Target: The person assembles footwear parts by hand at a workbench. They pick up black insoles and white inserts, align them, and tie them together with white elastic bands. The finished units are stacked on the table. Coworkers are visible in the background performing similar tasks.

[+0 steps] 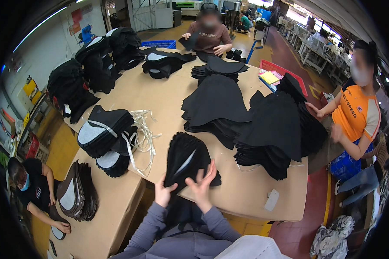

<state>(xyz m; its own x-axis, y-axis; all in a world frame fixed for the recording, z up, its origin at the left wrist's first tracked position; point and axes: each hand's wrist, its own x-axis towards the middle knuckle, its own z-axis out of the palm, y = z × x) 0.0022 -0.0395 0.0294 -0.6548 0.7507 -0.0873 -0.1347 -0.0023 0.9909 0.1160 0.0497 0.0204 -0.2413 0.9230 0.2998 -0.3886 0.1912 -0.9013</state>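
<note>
A stack of black cut fabric panels (177, 157) with scalloped edges stands tilted at the near edge of the table, a pale grey patch showing between its layers. My left hand (163, 193) is closed on the near left corner of this stack. Over its near right side is my right hand (202, 184), fingers spread and thumb apart; whether it touches the fabric I cannot tell. Just beyond lie large piles of black panels (218, 101) and another fanned pile (270, 129). To the left sits a tied bundle of black panels with pale patches (101, 129).
White ties (145, 138) lie loose beside the bundle. More black piles (69, 86) line the table's far left. A white tag (271, 200) rests near the right corner. Co-workers stand across (209, 36), at right (354, 103) and at left (39, 185). A red crate (270, 67) adjoins the table.
</note>
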